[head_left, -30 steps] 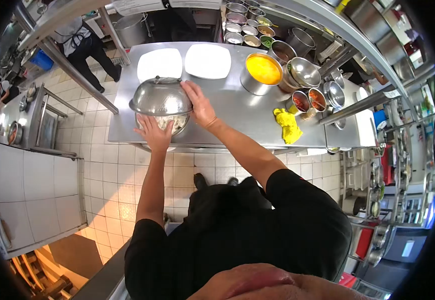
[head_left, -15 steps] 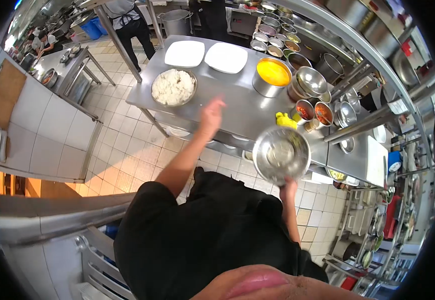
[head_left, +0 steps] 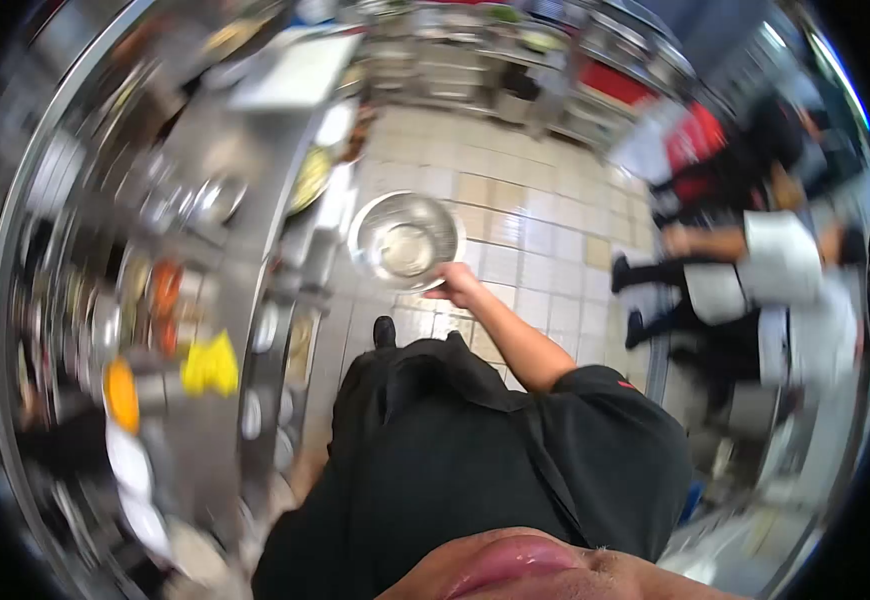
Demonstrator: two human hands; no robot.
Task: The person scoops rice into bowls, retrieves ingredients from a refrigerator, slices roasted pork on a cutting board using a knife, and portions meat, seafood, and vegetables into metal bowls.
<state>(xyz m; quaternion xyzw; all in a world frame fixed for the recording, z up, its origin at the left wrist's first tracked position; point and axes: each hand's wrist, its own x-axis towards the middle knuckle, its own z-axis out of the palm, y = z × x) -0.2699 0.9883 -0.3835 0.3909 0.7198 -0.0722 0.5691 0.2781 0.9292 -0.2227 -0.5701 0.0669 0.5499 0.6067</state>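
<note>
A round, shiny metal bowl [head_left: 407, 241] is out in front of my body above the tiled floor, tilted so its inside faces me. My right hand [head_left: 458, 286] grips its near rim, fingers closed on the edge. Nothing can be seen inside the bowl. Low on the left, beside my black shirt, my left hand [head_left: 281, 496] is a blur near the counter's edge, and its fingers cannot be made out. A yellow cloth [head_left: 211, 365] lies on the steel counter [head_left: 223, 300] to my left, by the pot of orange liquid [head_left: 121, 394].
White plates [head_left: 130, 458] and the bowl of rice [head_left: 198, 556] sit further back along the counter. A white cutting board [head_left: 298, 70] is at its far end. People in white tops [head_left: 783, 258] stand to the right. Tiled floor [head_left: 545, 235] stretches ahead between counter and shelving.
My view has swung to the right, so the counter now runs along my left. The bowl has stayed in my right hand. My left hand has dropped to my side, away from the rice.
</note>
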